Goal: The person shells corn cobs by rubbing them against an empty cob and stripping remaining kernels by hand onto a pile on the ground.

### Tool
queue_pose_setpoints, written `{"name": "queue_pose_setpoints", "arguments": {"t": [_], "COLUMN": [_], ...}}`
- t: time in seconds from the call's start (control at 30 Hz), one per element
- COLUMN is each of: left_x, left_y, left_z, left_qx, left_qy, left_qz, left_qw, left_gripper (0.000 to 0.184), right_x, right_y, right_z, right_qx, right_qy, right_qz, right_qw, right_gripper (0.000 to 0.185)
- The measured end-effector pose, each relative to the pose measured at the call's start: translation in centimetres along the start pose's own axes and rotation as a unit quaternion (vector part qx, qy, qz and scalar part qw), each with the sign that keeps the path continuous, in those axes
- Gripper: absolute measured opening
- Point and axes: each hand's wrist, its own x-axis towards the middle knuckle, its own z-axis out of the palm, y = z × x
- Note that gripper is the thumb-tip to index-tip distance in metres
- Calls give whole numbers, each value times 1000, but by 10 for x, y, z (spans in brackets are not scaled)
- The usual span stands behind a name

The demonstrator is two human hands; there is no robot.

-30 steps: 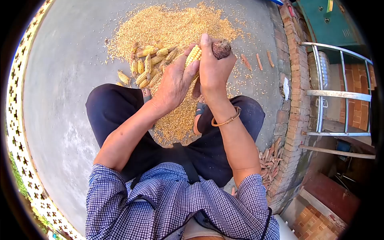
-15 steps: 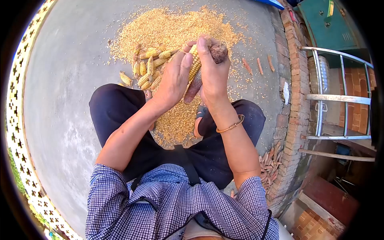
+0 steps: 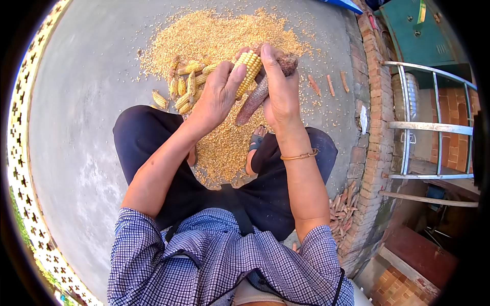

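My left hand is closed round a yellow corn cob that still bears rows of kernels. My right hand grips a bare reddish-brown corncob, whose thick end pokes out past the fingers. The two cobs are close together between the hands; where they touch is partly hidden by the fingers. Loose kernels lie on the ground below, between my feet. Left of the hands, several unshelled corn cobs are heaped at the edge of a wide spread of kernels.
Three bare cobs lie on the concrete floor to the right. A larger pile of bare cobs rests by the low brick wall. Beyond it stands a metal railing. A pierced wall runs along the left.
Both hands have shifted slightly, with the right moving a little to the right. The bare corncob has tilted further, and more of the yellow corn cob shows between the hands.
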Motion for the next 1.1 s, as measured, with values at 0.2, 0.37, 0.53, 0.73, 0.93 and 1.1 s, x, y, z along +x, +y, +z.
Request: {"name": "queue_pose_setpoints", "arguments": {"t": [0.2,0.37,0.53,0.73,0.93,1.1], "left_x": [-10,-10,-3,-4,-2,-15], "left_y": [0,10,17,2,0,16], "left_z": [27,15,4,18,26,7], "left_qx": [18,-83,-111,50,23,-128], "left_qy": [30,-69,-35,-3,2,-88], "left_qz": [135,-9,-44,54,155,-25], "left_qw": [990,994,992,997,988,987], "left_gripper": [49,55,50,40,53,58], "right_x": [-4,10,7,-1,2,8], "right_y": [6,14,1,18,-1,22], "right_z": [8,-4,-5,7,9,0], "right_qx": [-170,-190,-4,-44,-196,-171], "right_qy": [142,152,56,80,140,110], "right_qz": [-72,-119,24,-32,-21,-122], "right_qw": [973,963,998,995,970,972], "right_gripper": [28,29,25,19,21,29]}}
